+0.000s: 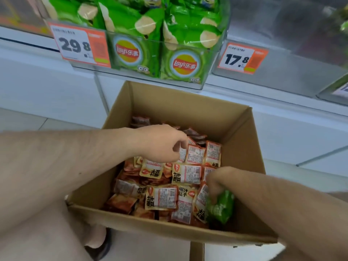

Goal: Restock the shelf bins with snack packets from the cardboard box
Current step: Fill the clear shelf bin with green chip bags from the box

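My left hand (162,144) is down in the cardboard box (188,102), fingertips pinching a snack packet (194,154) off the heap right under them. My right hand (218,182) curls round a green packet (223,206) by the near wall. Both grips look shallow, so slick foil could slip back mid-lift.

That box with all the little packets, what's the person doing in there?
A person is digging through the cardboard box of small red and white snack packets. The left hand pinches a packet near the back of the pile. The right hand grips a green packet at the box's right side. Above the box, a clear shelf bin already holds green chip bags.
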`<state>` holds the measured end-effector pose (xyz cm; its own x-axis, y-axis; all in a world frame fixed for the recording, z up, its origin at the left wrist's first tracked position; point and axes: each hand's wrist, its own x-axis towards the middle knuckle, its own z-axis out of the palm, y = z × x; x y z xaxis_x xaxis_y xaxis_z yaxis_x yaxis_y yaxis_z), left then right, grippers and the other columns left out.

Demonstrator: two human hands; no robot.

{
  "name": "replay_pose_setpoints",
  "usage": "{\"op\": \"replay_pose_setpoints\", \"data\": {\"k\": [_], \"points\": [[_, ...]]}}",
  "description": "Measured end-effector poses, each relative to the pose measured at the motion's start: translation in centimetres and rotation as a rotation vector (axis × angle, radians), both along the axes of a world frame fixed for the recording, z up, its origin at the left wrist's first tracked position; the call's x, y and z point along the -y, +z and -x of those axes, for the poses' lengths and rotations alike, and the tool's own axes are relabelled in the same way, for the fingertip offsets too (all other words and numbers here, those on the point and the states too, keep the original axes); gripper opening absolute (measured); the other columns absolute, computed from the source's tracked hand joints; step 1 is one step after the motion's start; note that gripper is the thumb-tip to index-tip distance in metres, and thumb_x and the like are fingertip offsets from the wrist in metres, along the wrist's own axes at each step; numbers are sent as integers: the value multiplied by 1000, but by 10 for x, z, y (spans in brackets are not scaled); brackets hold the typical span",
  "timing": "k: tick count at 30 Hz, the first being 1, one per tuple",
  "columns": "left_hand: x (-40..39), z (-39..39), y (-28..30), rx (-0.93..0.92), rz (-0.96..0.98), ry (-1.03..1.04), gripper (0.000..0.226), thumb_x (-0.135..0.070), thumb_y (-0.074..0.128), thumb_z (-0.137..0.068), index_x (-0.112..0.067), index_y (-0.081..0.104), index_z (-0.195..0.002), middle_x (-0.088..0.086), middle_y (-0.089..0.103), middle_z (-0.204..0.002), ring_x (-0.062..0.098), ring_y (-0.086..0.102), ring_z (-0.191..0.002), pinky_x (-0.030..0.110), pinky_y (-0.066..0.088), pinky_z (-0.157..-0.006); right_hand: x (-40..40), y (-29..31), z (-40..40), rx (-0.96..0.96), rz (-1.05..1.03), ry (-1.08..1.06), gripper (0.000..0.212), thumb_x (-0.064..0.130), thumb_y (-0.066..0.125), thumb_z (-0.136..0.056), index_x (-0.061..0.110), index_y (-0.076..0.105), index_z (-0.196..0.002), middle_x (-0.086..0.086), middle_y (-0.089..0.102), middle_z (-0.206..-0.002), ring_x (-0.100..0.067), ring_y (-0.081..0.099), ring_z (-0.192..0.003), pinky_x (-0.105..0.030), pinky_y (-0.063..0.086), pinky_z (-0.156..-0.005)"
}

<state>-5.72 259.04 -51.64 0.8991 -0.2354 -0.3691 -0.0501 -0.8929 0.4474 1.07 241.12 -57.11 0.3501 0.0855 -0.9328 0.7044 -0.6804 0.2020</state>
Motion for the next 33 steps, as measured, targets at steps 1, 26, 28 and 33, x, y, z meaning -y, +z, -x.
{"op": "replay_pose_setpoints", "data": {"k": [1, 26, 28, 33], "points": [[-4, 0, 1, -1, 4, 9, 37, -32, 60, -92, -31, 54, -128, -15, 60, -113, 6, 57, -98, 26, 50, -83, -3, 4, -6, -13, -9, -79, 55, 35, 65, -92, 17, 47, -141, -7, 50, -143, -27, 49, -129, -36, 40, -107], [-25, 7, 60, -58, 1153, 612, 48, 1, 75, -80, -14, 61, -124, 7, 73, -114, 23, 69, -107, 37, 53, -96, -11, 148, -33, -263, -1426, -872, 60, 56, 78, -69, 23, 66, -118, 0, 74, -111, -22, 69, -103, -40, 53, -90], [-23, 5, 68, -33, 1161, 620, 44, 1, 72, -81, -13, 62, -122, 7, 74, -113, 23, 70, -105, 35, 54, -93, -16, 152, -23, -207, -1536, -855, 53, 36, 84, -72, 17, 65, -117, 0, 75, -109, -19, 71, -101, -33, 57, -86], [-30, 1, 98, 161, 1211, 624, 47, -22, 83, -70, -23, 65, -113, -6, 75, -104, 17, 71, -99, 32, 58, -69, -27, 187, -33, -50, -1841, -887, 53, 27, 77, -62, 6, 69, -110, -10, 76, -102, -28, 73, -93, -39, 58, -79]]}}
